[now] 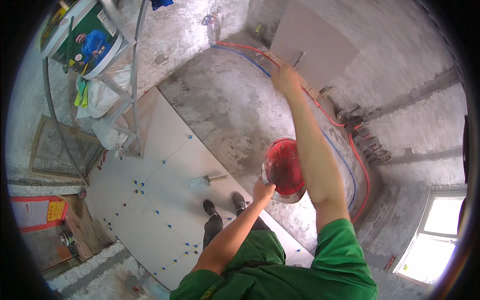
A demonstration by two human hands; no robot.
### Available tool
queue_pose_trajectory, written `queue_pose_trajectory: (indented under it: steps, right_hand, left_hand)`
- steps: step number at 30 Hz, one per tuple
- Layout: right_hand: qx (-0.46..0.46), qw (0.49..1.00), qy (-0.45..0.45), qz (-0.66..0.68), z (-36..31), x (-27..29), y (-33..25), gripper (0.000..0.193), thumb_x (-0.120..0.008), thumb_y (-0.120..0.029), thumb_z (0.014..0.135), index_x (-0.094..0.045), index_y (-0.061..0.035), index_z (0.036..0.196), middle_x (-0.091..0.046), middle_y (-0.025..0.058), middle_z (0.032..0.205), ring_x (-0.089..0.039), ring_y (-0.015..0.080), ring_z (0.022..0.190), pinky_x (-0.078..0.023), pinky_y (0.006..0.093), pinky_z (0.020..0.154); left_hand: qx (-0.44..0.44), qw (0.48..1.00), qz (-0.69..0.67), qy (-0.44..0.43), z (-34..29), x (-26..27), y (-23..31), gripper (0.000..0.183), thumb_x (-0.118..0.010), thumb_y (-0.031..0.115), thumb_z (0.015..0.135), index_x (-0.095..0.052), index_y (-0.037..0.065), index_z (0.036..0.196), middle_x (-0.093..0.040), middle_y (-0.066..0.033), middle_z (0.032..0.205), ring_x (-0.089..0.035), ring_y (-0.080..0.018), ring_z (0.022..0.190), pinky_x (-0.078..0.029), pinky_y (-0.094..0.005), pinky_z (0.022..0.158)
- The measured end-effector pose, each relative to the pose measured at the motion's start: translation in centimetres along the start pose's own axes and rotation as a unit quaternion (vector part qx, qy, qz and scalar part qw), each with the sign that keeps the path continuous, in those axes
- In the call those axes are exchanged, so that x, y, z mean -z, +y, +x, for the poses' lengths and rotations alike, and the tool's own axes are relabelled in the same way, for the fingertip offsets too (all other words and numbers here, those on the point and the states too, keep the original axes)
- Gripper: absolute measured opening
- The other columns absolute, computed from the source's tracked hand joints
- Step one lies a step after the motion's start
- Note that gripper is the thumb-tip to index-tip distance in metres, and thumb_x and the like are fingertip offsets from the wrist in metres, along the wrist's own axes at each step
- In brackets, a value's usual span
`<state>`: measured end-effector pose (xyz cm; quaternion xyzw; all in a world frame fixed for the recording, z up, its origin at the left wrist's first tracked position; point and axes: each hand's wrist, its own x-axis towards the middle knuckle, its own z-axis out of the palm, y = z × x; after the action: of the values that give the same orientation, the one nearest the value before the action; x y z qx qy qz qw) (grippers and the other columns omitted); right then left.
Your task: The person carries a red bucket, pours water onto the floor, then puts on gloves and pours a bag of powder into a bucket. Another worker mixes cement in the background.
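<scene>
My left hand (263,194) grips the near left rim of a bucket (270,150), which has a pale rim and is held tilted above the bare concrete floor. Its inside is stained or coated red, with a dark patch toward the bottom. My right arm reaches far forward past the bucket's right side. At its end my right hand (286,79), slightly blurred, looks closed. Just beyond it shows a short dark bar (299,59) against a leaning grey panel (315,42); whether the hand holds this bar is unclear.
Red pipe (360,165) and blue pipe (345,167) run along the wall base. Large pale tiles (150,175) with blue and yellow levelling clips lie left, a flat tool (200,182) with a wooden handle on them. A metal ladder (135,95) and labelled bucket (90,40) stand upper left.
</scene>
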<state>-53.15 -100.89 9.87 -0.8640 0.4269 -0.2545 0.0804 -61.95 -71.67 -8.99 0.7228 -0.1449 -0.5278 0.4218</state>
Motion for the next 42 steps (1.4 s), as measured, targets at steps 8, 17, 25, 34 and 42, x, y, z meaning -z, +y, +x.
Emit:
queue_pose_trajectory:
  steps: [8, 17, 25, 34, 42]
  right_hand:
    - [-0.043, 0.972, 0.037, 0.228, -4.2, 4.1, 2.7, 0.034, -0.046, -0.028, 0.084, -0.060, 0.0012, 0.075, -0.057, 0.0225, 0.067, -0.059, 0.0310, 0.063, -0.044, 0.0378, 0.059]
    - [-0.540, 0.840, -0.042, 0.034, -35.1, -6.6, 12.2, 0.027, -0.051, -0.019, 0.081, -0.062, 0.0041, 0.089, -0.063, 0.0251, 0.085, -0.062, 0.0355, 0.082, -0.050, 0.0417, 0.072]
    - [-0.534, 0.791, -0.023, 0.299, -29.1, 2.5, 17.9, 0.026, -0.049, -0.019, 0.089, -0.061, 0.0019, 0.081, -0.060, 0.0090, 0.069, -0.057, 0.0181, 0.056, -0.047, 0.0303, 0.051]
    - [-0.387, 0.904, 0.122, 0.137, -27.9, 16.3, 21.2, 0.028, -0.048, -0.023, 0.084, -0.064, -0.0005, 0.082, -0.063, 0.0167, 0.074, -0.061, 0.0247, 0.067, -0.047, 0.0360, 0.060]
    - [-0.720, 0.692, 0.038, 0.032, -44.4, 0.6, 16.5, 0.036, -0.056, -0.025, 0.081, -0.060, 0.0065, 0.098, -0.062, 0.0266, 0.095, -0.060, 0.0377, 0.095, -0.047, 0.0403, 0.082]
  left_hand:
    - [-0.026, 0.996, 0.056, 0.069, 0.3, 0.6, 2.2, 0.029, -0.060, 0.014, 0.064, -0.060, -0.009, 0.082, -0.058, -0.0132, 0.063, -0.055, -0.0203, 0.052, -0.041, -0.0369, 0.046]
    - [-0.098, 0.985, 0.121, -0.077, -3.9, -0.8, 3.3, 0.035, -0.059, 0.015, 0.065, -0.060, 0.000, 0.097, -0.064, -0.0211, 0.082, -0.062, -0.0372, 0.080, -0.047, -0.0406, 0.068]
    - [-0.022, 0.979, 0.121, -0.163, -5.8, -3.9, -1.3, 0.033, -0.060, 0.015, 0.064, -0.061, -0.003, 0.092, -0.064, -0.0205, 0.076, -0.064, -0.0326, 0.073, -0.047, -0.0390, 0.065]
    - [-0.015, 0.961, 0.175, -0.214, -7.5, -6.8, -3.2, 0.029, -0.061, 0.013, 0.064, -0.063, -0.004, 0.088, -0.064, -0.0134, 0.074, -0.062, -0.0228, 0.068, -0.047, -0.0350, 0.062]
    - [-0.065, 0.941, 0.233, -0.237, -8.9, -8.3, 0.4, 0.032, -0.062, 0.017, 0.065, -0.061, -0.001, 0.091, -0.065, -0.0204, 0.079, -0.063, -0.0339, 0.079, -0.048, -0.0398, 0.072]
